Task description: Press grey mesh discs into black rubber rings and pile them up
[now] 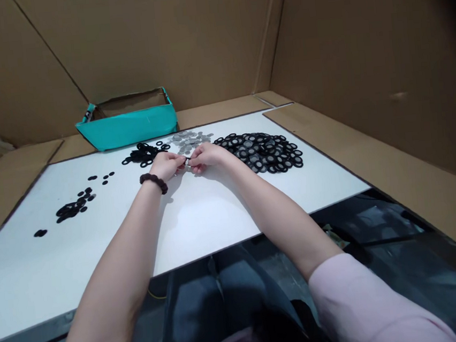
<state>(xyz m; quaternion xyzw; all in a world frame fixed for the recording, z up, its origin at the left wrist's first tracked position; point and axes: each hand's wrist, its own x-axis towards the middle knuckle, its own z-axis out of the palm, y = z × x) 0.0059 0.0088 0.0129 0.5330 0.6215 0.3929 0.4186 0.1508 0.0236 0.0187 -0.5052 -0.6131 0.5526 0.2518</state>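
Observation:
My left hand [168,165], with a dark braided band on its wrist, meets my right hand [206,157] above the white board [204,221]. Between their pinched fingertips is one small black-and-grey ring [187,162], held from both sides. Close behind the hands are a pile of black rings [143,154] and a scatter of grey discs [188,140]. A large heap of black rings with grey centres [266,151] spreads to the right of my right hand, partly behind the forearm.
A turquoise open box [131,127] stands at the back left. More black rings [70,210] and small black discs [40,232] lie on the board's left side. Cardboard walls [184,46] rise behind and at the right.

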